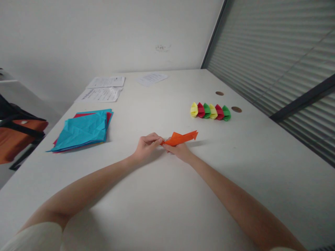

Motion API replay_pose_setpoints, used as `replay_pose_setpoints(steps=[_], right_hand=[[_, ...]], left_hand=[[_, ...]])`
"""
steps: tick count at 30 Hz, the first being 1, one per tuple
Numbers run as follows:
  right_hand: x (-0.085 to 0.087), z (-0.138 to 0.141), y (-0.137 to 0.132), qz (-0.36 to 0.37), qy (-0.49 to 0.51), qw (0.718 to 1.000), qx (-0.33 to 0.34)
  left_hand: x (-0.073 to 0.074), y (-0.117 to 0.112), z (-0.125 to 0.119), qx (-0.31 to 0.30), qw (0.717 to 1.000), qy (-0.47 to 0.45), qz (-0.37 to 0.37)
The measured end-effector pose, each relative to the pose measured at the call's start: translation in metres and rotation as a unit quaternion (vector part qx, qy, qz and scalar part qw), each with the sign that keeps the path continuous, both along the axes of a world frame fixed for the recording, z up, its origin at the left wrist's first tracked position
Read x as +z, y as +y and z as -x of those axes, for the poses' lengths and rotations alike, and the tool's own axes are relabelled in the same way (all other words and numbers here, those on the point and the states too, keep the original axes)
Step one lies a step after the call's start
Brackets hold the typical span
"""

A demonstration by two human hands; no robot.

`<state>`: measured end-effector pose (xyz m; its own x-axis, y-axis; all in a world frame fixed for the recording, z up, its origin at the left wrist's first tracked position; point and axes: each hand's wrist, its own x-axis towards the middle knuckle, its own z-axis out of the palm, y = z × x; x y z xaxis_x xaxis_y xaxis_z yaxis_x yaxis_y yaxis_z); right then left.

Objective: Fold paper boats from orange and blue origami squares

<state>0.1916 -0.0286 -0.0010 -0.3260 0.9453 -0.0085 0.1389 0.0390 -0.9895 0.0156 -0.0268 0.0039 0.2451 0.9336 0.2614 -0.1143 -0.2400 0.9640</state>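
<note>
Big white counter (pixel 162 195) takes up most of the shot, with blinds (pixel 274 45) running along its right side and a plain wall behind. An orange chair (pixel 15 137) with dark straps over it sits off the left edge. On the left part of the counter there's a stack (pixel 82 130) of coloured sheets, a crumpled blue one on top and red peeking out underneath. Further back are some printouts (pixel 101 94), too small to read.

Both arms reach in from the bottom. The left hand (pixel 146 146) is closed, pinching the near end of the orange paper (pixel 180 138), and the right hand (pixel 180 150) grips it from below, right next to the left. The orange paper is folded long and pointy, held just above the middle of the counter.

Behind it, well apart, is a row (pixel 210 111) of six little folded pieces, yellow, red, green, yellow, red, green, all touching. Two round holes (pixel 219 93) sit near that.
</note>
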Motion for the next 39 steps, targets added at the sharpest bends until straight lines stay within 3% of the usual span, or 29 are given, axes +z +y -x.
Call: replay_pose_setpoints(steps=[7,16,25,35,39], right_hand=[[-0.006,0.0,0.001,0.011,-0.016,1.0,-0.025],[-0.002,0.001,0.0,-0.002,-0.016,1.0,-0.014],[0.001,0.002,-0.001,0.009,-0.014,0.999,-0.029],[-0.004,0.003,0.003,0.041,0.068,0.993,-0.082],[-0.006,0.003,0.003,0.042,0.072,0.994,-0.073]], left_hand=[[-0.003,0.002,-0.003,0.012,0.997,-0.054,0.054],[-0.008,0.002,-0.004,-0.049,0.988,-0.102,0.109],[-0.002,0.003,-0.003,0.022,0.996,-0.05,0.07],[-0.003,0.004,-0.006,0.023,0.99,-0.065,0.126],[-0.005,0.004,-0.005,0.01,0.99,-0.044,0.131]])
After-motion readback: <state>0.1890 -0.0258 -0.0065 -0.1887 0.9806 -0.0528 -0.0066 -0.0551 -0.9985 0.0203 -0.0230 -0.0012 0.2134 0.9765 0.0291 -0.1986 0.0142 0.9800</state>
